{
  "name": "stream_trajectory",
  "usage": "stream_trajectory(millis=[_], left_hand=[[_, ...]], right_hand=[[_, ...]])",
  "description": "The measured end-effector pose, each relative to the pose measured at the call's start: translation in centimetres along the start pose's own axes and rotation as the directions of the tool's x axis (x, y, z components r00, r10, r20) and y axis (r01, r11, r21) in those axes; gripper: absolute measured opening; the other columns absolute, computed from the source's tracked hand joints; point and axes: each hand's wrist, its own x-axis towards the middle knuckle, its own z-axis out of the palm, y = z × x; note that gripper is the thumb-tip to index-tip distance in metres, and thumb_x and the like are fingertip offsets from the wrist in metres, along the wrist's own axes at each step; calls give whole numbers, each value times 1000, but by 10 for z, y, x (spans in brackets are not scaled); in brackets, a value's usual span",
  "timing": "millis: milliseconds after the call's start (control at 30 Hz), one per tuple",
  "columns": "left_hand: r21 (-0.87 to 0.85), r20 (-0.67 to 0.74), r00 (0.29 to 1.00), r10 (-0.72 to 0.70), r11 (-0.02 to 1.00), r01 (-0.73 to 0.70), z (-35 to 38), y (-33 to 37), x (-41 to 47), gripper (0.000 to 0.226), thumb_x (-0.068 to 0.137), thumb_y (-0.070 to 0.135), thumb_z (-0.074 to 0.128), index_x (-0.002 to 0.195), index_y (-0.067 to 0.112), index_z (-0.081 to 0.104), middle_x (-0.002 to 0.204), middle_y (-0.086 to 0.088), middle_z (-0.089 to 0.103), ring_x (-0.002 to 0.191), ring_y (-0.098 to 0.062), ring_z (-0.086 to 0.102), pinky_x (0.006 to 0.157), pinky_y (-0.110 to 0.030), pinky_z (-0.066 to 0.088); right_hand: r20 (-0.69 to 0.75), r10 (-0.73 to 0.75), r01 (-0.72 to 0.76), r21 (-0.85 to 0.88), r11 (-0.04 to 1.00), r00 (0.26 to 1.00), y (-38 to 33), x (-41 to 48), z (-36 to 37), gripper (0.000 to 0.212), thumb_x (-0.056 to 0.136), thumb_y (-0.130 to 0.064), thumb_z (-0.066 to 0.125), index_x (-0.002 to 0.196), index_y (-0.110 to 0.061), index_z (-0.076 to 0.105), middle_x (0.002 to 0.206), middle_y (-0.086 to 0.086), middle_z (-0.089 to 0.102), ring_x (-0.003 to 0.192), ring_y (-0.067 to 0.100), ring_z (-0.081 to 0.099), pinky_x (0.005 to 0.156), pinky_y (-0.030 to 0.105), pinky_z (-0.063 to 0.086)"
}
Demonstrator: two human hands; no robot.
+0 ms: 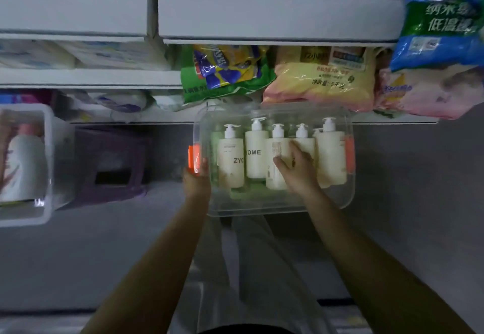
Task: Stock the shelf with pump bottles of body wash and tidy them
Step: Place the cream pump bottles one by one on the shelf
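The left hand (pixel 196 180) grips the left rim of a clear rectangular plastic bin (pixel 275 209). The right hand (pixel 297 167) reaches inside, fingers curled round a cream pump bottle (pixel 307 146) standing mid-row among similar bottles. Beyond, plastic bags (pixel 319 77) lie on a white shelf (pixel 366 119).

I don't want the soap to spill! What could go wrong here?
1. The bottles stand packed close in the bin, so the right hand pulling one out could tip its neighbours.
2. Only the left hand grips the bin, at one side, so it might tilt or slip.
3. The bags hang out right above the bin, and a lifted bottle might bump them.
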Motion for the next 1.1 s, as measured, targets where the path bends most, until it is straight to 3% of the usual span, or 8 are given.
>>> stream_trajectory(millis=[67,300,567,700,767,900,1000,1100], left_hand=[[-18,18,999,-28,999,28,0,2,0,56,99,43,47,131,-3,44,111,-11,51,105,-22,52,82,-31,39],[-62,61,997,-36,997,40,1,-4,10,56,99,40,47,135,-3,41,124,-19,54,112,-29,54,83,-32,39],[-18,124,990,-71,997,73,-2,-3,13,59,101,42,40,141,-1,31,128,-17,49,123,-34,49,87,-35,39],[11,120,984,-129,992,129,-8,3,7,73,97,52,41,145,-1,25,143,-23,42,130,-37,44,97,-40,38],[19,55,990,-128,992,127,-10,8,1,92,92,55,50,152,0,7,158,-20,21,144,-35,25,113,-43,26],[173,-33,984,175,971,-167,-17,17,-32,95,89,53,57,155,8,6,163,-12,8,149,-31,14,119,-42,14],[31,211,945,249,965,-261,-21,22,-66,66,94,46,55,149,15,35,146,-7,47,135,-25,43,113,-40,33],[-65,503,846,177,984,-167,-24,24,-110,41,94,50,51,130,30,54,125,4,60,113,-15,56,102,-38,45]], right_hand=[[-11,13,-13,-45,999,1000,0,5,5,80,90,-45,64,154,-21,24,150,12,31,138,31,33,113,41,31],[-110,21,-46,-237,970,994,-3,0,27,109,78,-50,76,157,-21,7,153,13,20,136,36,25,108,44,32],[-164,132,-176,-294,940,978,-21,3,35,101,85,-31,74,156,-19,2,154,15,16,133,40,28,103,49,38],[-70,175,-182,-105,978,982,-19,4,24,94,83,-30,75,154,-22,14,150,14,25,131,38,36,102,47,41],[61,191,-199,197,960,980,-15,-3,11,81,82,-27,76,149,-23,30,139,7,44,117,28,54,89,44,52],[348,131,-354,717,601,928,-10,-45,-13,39,91,-11,64,128,-18,54,127,8,62,103,22,64,68,40,57],[373,-9,-346,870,351,928,-2,-76,-24,37,88,-10,61,123,-22,57,120,7,67,107,27,67,71,46,59],[380,-158,-334,907,258,911,2,-100,-30,49,93,-13,54,142,-16,47,135,15,59,121,34,59,90,57,53]])
